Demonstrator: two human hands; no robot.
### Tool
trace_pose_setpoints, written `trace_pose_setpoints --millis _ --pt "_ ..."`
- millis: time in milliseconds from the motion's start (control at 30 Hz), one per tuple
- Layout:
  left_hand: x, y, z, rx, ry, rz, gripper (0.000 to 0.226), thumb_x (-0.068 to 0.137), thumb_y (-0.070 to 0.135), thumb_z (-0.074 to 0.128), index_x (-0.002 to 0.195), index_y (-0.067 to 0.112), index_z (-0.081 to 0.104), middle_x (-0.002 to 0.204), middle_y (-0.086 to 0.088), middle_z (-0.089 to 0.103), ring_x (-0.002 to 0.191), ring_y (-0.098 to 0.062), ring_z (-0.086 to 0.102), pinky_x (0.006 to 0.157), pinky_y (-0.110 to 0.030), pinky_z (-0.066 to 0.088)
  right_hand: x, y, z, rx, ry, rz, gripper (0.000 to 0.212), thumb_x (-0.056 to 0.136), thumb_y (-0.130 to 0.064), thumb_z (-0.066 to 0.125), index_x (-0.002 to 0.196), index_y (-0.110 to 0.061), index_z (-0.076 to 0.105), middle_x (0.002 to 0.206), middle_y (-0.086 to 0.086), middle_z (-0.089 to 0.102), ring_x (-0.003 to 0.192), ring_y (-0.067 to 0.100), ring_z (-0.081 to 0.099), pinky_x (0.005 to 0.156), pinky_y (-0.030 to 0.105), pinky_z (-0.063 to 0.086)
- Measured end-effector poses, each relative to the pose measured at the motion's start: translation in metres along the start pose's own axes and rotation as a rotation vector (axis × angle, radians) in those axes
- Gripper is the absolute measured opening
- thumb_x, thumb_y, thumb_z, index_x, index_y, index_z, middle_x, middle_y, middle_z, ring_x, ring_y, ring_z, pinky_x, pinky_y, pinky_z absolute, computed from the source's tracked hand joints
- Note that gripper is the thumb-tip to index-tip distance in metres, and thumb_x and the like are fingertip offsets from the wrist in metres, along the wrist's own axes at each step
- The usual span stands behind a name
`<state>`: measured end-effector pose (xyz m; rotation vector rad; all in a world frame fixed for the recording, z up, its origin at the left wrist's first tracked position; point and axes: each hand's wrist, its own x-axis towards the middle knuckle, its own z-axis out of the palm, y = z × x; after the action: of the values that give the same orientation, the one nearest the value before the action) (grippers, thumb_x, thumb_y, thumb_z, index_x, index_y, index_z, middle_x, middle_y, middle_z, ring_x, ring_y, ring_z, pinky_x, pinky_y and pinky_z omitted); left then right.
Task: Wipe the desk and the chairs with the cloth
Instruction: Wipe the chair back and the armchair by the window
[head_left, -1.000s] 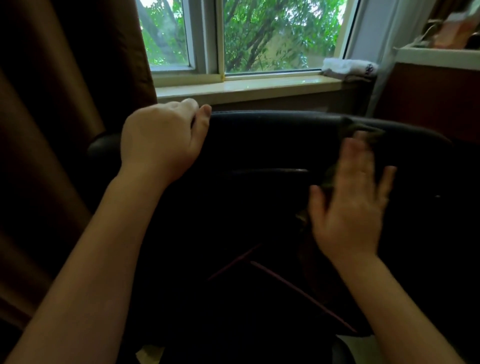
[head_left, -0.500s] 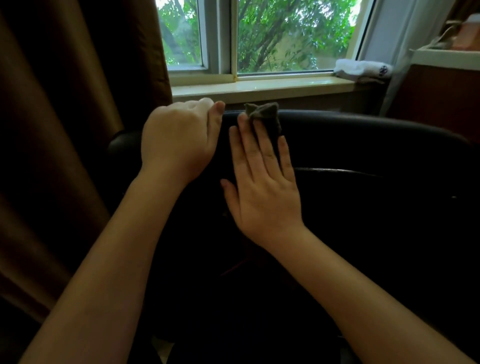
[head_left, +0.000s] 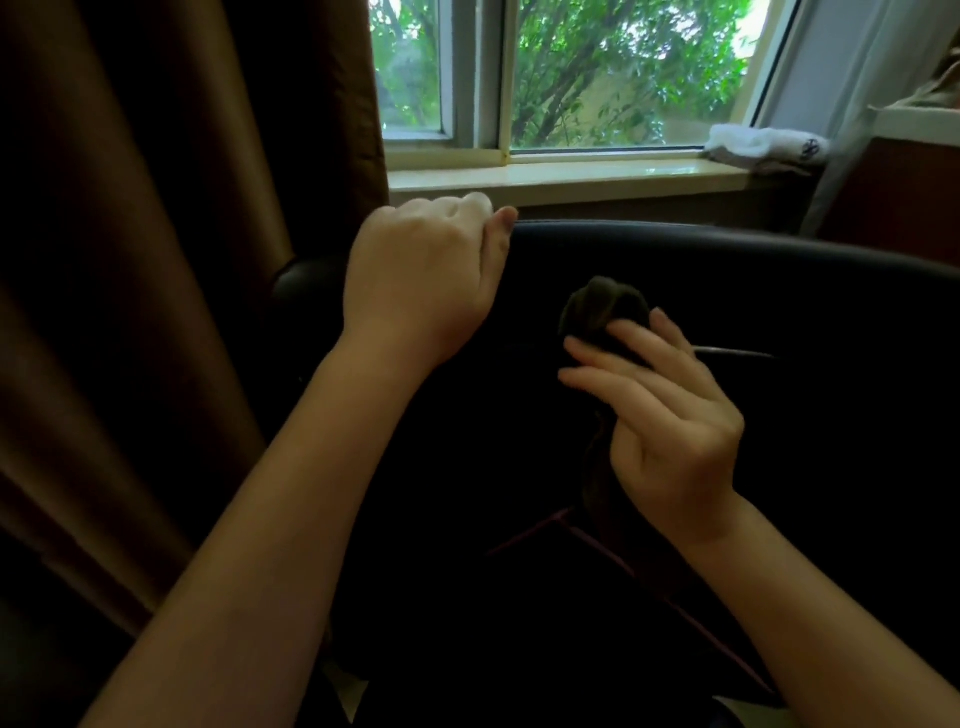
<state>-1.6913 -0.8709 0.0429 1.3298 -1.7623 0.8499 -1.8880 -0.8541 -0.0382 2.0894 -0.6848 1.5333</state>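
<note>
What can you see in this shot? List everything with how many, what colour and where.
chair: one, black, centre, its back facing the camera
cloth: one, dark olive, bunched against the chair back
brown curtain: one, brown, left side
pale curtain: one, light grey, upper right
window: one, white frame, top, green trees outside
windowsill: one, cream, behind the chair
towel: one, white, folded at the windowsill's right end
side unit: one, red-brown with a pale top, far right
left hand: one, grips the chair's top edge
right hand: one, holds the cloth on the chair back
</note>
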Motion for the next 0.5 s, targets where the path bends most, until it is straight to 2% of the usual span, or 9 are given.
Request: trace_pose_setpoints --millis 67,133,200,233,300,367,433,500 --pt "-0.003 -0.005 -0.003 -0.054 -0.022 0.025 0.045 0.1 0.034 0.028 0.093 0.009 0.065 0.082 -0.01 0.067 0.073 -0.033 0.061 0.064 -0.039 0.038 0.006 -0.009 0.006 0.086 0.055 0.003 0.041 0.102 -0.003 0.043 0.079 -0.002 0.077 0.095 0.008 0.074 0.097 0.026 0.07 0.099 0.044 0.049" --pt "-0.01 -0.018 -0.011 -0.129 -0.041 0.015 0.045 0.101 0.033 0.029 0.106 0.011 0.067 0.096 -0.008 0.069 0.086 -0.03 0.063 0.072 -0.041 0.042 0.014 -0.018 0.015 0.132 0.072 0.024 0.038 0.101 0.001 0.042 0.083 0.0 0.076 0.096 0.009 0.074 0.093 0.025 0.07 0.094 0.043 0.051" --pt "-0.024 -0.037 -0.02 -0.185 -0.042 -0.048 0.043 0.102 0.032 0.029 0.114 0.013 0.065 0.105 -0.006 0.069 0.093 -0.026 0.061 0.078 -0.038 0.043 0.022 -0.029 0.025 0.105 0.036 0.082 0.032 0.096 0.007 0.039 0.104 0.003 0.07 0.119 0.013 0.066 0.11 0.027 0.064 0.103 0.039 0.046" --pt "-0.033 -0.048 -0.025 -0.206 -0.045 -0.108 0.042 0.102 0.032 0.029 0.116 0.014 0.064 0.106 -0.005 0.068 0.094 -0.024 0.061 0.078 -0.034 0.042 0.025 -0.036 0.029 0.074 0.014 0.119 0.036 0.09 0.013 0.04 0.116 0.005 0.064 0.132 0.016 0.057 0.122 0.029 0.056 0.109 0.038 0.041" --pt "-0.049 -0.073 -0.033 -0.245 -0.057 -0.23 0.04 0.103 0.035 0.032 0.112 0.013 0.064 0.099 -0.005 0.068 0.09 -0.022 0.061 0.072 -0.03 0.04 0.033 -0.053 0.04 0.016 -0.022 0.205 0.056 0.076 0.017 0.043 0.131 0.008 0.052 0.146 0.024 0.039 0.138 0.036 0.037 0.116 0.041 0.031" --pt "-0.059 -0.091 -0.038 -0.296 -0.054 -0.28 0.039 0.103 0.038 0.037 0.103 0.012 0.066 0.082 -0.002 0.065 0.074 -0.015 0.06 0.064 -0.029 0.041 0.041 -0.069 0.055 -0.015 -0.074 0.244 0.063 0.075 0.01 0.043 0.138 0.01 0.043 0.149 0.032 0.031 0.142 0.043 0.026 0.119 0.045 0.025" --pt "-0.065 -0.1 -0.04 -0.323 -0.028 -0.295 0.038 0.103 0.037 0.042 0.099 0.01 0.068 0.074 0.003 0.062 0.065 -0.006 0.056 0.058 -0.02 0.04 0.042 -0.09 0.076 -0.027 -0.177 0.133 0.062 0.079 0.001 0.044 0.141 0.011 0.039 0.149 0.031 0.032 0.142 0.042 0.026 0.119 0.046 0.022" --pt "-0.072 -0.102 -0.041 -0.333 0.001 -0.317 0.036 0.103 0.032 0.042 0.099 0.008 0.068 0.072 0.006 0.06 0.066 0.0 0.055 0.057 -0.008 0.036 0.032 -0.115 0.095 -0.034 -0.304 -0.042 0.056 0.088 -0.005 0.038 0.143 0.007 0.038 0.15 0.026 0.035 0.143 0.035 0.03 0.12 0.043 0.02"
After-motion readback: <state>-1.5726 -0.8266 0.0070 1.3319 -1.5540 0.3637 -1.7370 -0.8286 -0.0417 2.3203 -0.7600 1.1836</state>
